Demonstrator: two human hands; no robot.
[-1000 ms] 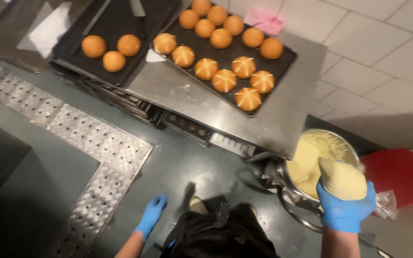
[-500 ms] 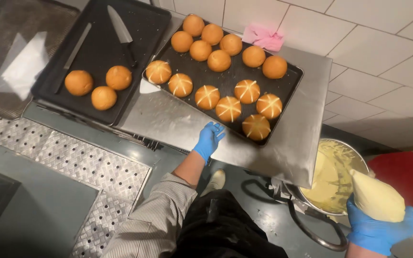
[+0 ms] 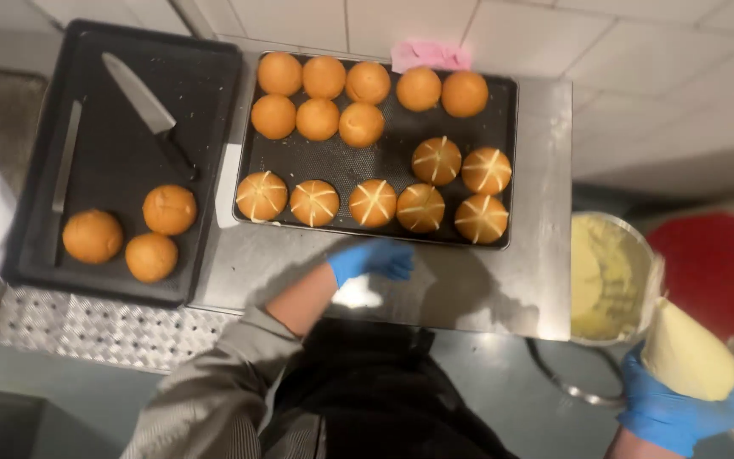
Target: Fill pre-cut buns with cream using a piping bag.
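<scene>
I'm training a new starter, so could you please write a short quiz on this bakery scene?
1. True or false: the knife lies on the left tray.
2. How many buns on the right tray are cut with a cross?
A) 5 B) 7 C) 10
3. What does the right hand hold?

Key:
1. True; it lies above three buns there.
2. B: five in the front row, two behind.
3. A filled piping bag, beside the bowl of cream. The left hand is empty, near the right tray's front edge.
</scene>
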